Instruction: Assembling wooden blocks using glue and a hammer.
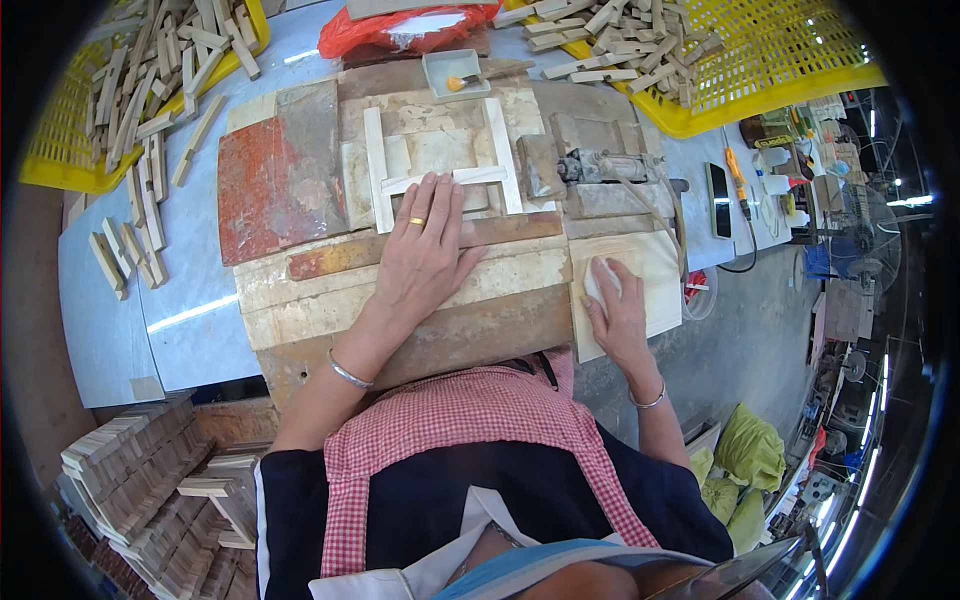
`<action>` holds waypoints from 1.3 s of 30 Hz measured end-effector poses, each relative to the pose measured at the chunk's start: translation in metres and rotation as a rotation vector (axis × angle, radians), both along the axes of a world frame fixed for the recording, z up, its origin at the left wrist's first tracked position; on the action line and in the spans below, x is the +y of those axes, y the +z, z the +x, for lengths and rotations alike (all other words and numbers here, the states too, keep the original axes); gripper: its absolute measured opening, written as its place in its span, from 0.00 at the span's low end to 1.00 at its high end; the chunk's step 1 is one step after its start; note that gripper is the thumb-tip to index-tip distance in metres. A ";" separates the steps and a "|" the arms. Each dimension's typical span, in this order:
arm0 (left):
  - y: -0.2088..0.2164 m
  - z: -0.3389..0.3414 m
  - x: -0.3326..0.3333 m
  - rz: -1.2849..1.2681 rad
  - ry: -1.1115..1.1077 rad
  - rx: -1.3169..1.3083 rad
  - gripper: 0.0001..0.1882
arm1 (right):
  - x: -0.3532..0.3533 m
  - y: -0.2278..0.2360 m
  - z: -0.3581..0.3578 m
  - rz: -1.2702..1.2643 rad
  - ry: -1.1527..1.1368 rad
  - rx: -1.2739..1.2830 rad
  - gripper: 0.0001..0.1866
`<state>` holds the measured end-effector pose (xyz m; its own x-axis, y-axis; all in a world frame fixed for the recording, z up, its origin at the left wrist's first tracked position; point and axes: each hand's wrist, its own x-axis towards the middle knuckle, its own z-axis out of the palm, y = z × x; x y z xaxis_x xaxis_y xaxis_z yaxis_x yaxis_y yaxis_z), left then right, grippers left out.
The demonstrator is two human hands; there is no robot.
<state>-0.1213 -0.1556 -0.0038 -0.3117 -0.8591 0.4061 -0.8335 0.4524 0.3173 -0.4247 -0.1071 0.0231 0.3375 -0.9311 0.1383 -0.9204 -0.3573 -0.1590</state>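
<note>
— While the left hand (425,255) lies flat, fingers spread, on the wooden frame (440,165), what is the right hand (615,310) doing?

— Its fingers curl over a small white object (600,278), perhaps a cloth, near right on the pale board (640,265).

— Any packaging?

— A red plastic bag (405,28) lies far, between two yellow crates (790,60).
</note>
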 end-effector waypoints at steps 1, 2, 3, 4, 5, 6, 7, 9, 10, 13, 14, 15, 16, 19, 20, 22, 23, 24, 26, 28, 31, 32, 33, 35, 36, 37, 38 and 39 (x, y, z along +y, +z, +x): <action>0.000 -0.001 0.000 -0.003 -0.002 0.003 0.39 | -0.001 -0.004 -0.001 0.007 -0.001 -0.086 0.24; -0.001 -0.002 0.000 -0.019 -0.004 -0.023 0.39 | -0.004 -0.004 -0.001 0.014 -0.002 -0.173 0.23; 0.000 -0.002 0.000 -0.035 -0.005 -0.049 0.39 | -0.011 -0.001 0.001 0.011 -0.003 -0.170 0.23; -0.001 -0.002 -0.001 -0.036 -0.003 -0.044 0.39 | -0.028 0.011 0.015 -0.052 0.037 -0.281 0.21; -0.002 -0.002 0.001 -0.046 -0.001 -0.047 0.38 | -0.043 0.021 0.030 -0.112 0.074 -0.395 0.20; -0.002 -0.002 0.002 -0.054 -0.002 -0.048 0.38 | -0.058 0.031 0.047 -0.157 0.155 -0.413 0.19; -0.002 -0.001 0.003 -0.053 -0.002 -0.046 0.38 | -0.074 0.034 0.065 -0.203 0.240 -0.431 0.17; 0.001 -0.001 0.003 -0.035 -0.003 -0.048 0.37 | -0.098 0.027 0.096 -0.172 0.352 -0.433 0.16; 0.002 -0.001 0.003 -0.039 -0.004 -0.043 0.37 | -0.112 0.022 0.104 -0.174 0.352 -0.427 0.16; 0.000 -0.004 0.001 -0.036 -0.008 -0.023 0.37 | -0.137 0.009 0.112 -0.186 0.365 -0.357 0.15; 0.000 -0.003 0.001 -0.026 -0.009 -0.024 0.37 | -0.138 0.009 0.115 -0.177 0.339 -0.358 0.15; 0.000 -0.002 0.001 -0.016 -0.011 -0.024 0.37 | -0.138 0.009 0.117 -0.167 0.312 -0.358 0.15; -0.002 0.000 0.003 -0.012 0.000 -0.027 0.37 | -0.132 0.007 0.117 -0.161 0.322 -0.361 0.15; -0.004 -0.002 0.002 -0.009 -0.018 -0.003 0.37 | -0.103 0.011 0.105 -0.120 0.313 -0.309 0.14; -0.004 -0.002 0.002 -0.003 -0.018 0.005 0.37 | -0.106 0.011 0.106 -0.113 0.314 -0.302 0.14; -0.003 -0.001 0.002 -0.012 -0.001 0.000 0.37 | -0.125 0.013 0.115 -0.143 0.353 -0.276 0.14; -0.003 -0.001 0.003 -0.010 0.000 0.004 0.37 | -0.137 0.014 0.120 -0.140 0.354 -0.273 0.14; -0.002 -0.001 0.004 -0.006 -0.004 0.004 0.37 | -0.149 0.013 0.127 -0.137 0.353 -0.235 0.15; -0.001 0.001 0.002 -0.006 0.012 0.002 0.36 | -0.161 0.019 0.147 -0.136 0.371 -0.201 0.15; 0.000 0.001 0.005 -0.008 -0.015 -0.008 0.34 | -0.157 0.031 0.173 -0.006 0.538 -0.480 0.13; -0.012 0.000 0.013 -0.030 -0.001 -0.024 0.25 | -0.138 0.023 0.215 0.028 0.650 -0.411 0.12; -0.014 -0.001 0.014 -0.027 -0.005 -0.021 0.22 | -0.137 0.018 0.222 0.040 0.700 -0.328 0.12; -0.015 0.000 0.014 -0.025 0.002 -0.020 0.22 | -0.143 0.020 0.228 0.024 0.693 -0.298 0.11; -0.004 0.002 0.010 -0.086 -0.010 0.023 0.19 | -0.153 0.014 0.235 -0.025 0.681 -0.298 0.11; -0.003 0.001 0.011 -0.088 -0.010 0.022 0.19 | -0.154 0.013 0.235 -0.076 0.663 -0.299 0.10; -0.005 0.002 0.012 -0.043 -0.021 0.028 0.19 | -0.151 0.014 0.236 -0.079 0.672 -0.305 0.10; -0.008 0.003 0.013 0.002 -0.032 0.033 0.20 | -0.144 0.016 0.234 -0.021 0.675 -0.293 0.10; -0.013 0.003 0.014 0.000 -0.026 0.025 0.20 | -0.138 0.019 0.230 0.035 0.677 -0.282 0.09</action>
